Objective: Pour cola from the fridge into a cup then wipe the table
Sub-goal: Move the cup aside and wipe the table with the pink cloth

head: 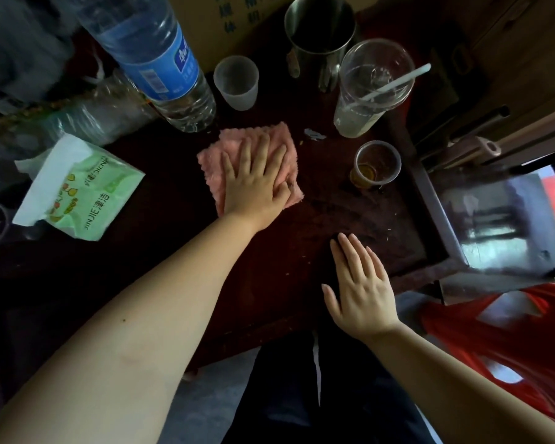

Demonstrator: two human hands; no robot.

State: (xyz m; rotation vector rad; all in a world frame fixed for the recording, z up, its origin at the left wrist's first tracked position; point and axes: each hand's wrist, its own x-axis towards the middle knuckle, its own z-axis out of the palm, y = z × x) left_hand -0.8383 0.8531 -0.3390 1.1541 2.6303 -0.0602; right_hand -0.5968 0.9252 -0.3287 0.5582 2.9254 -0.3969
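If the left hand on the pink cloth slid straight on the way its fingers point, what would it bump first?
Probably nothing close: the left hand points between the frosted cup and tall clear cup, toward the steel mug.

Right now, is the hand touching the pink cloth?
Touching: the head view shows the left hand pressed flat on the pink cloth.

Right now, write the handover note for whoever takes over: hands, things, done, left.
Left hand: flat, palm down on the pink cloth, pressing it to the table.
Right hand: open, flat on the table near its front edge, holding nothing.
Small cup: right of the cloth, with a little brown liquid at the bottom, likely the cola. No cola bottle in view.
Also standing: water bottle, frosted cup, tall cup with straw, steel mug, tissue pack.
Done: pouring, it seems.
Left: wipe; crumbs and a scrap of litter lie right of the cloth.
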